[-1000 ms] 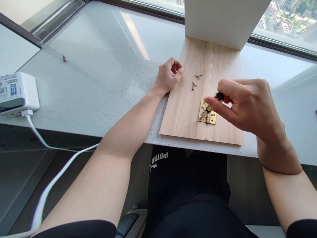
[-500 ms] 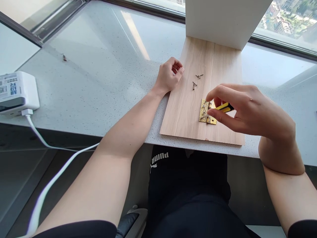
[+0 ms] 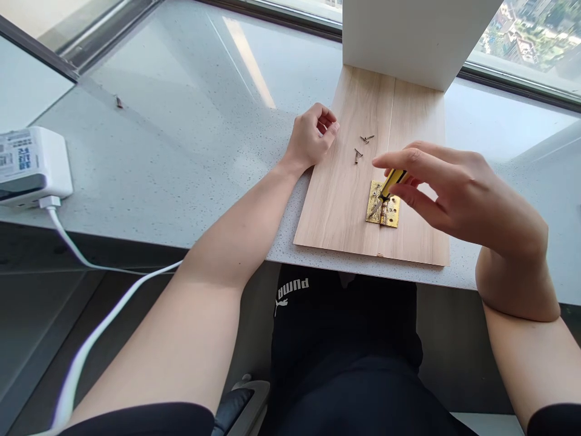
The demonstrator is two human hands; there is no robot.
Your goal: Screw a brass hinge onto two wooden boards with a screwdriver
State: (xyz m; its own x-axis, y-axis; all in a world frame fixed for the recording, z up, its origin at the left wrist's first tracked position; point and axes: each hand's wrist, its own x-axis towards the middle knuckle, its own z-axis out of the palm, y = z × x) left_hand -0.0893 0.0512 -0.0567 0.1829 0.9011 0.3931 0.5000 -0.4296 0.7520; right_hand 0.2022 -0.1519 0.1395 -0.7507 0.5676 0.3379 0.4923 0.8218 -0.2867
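My right hand (image 3: 458, 188) grips a small yellow-and-black screwdriver (image 3: 394, 178) between thumb and fingers. The screwdriver slants down to the left, its tip at the lower left part of a brass hinge (image 3: 390, 213). Opened flat, the hinge lies across the seam of a wooden board (image 3: 336, 206); several holes show in its right leaf. On the board's left edge rests my left hand (image 3: 313, 136), fingers curled in, with nothing visible in them. Several loose screws (image 3: 357, 156) lie on the board between the left hand and the hinge.
A white panel (image 3: 408, 42) stands upright at the board's far end. The board lies on a speckled white counter (image 3: 204, 163) by the window. To the left are a white power adapter (image 3: 49, 163) with a cable (image 3: 95, 339) and a small dark object (image 3: 118, 103).
My right hand has tilted the screwdriver from nearly level to steeper, its handle now higher, uncovering more of the hinge's right leaf. The left hand stays in place.
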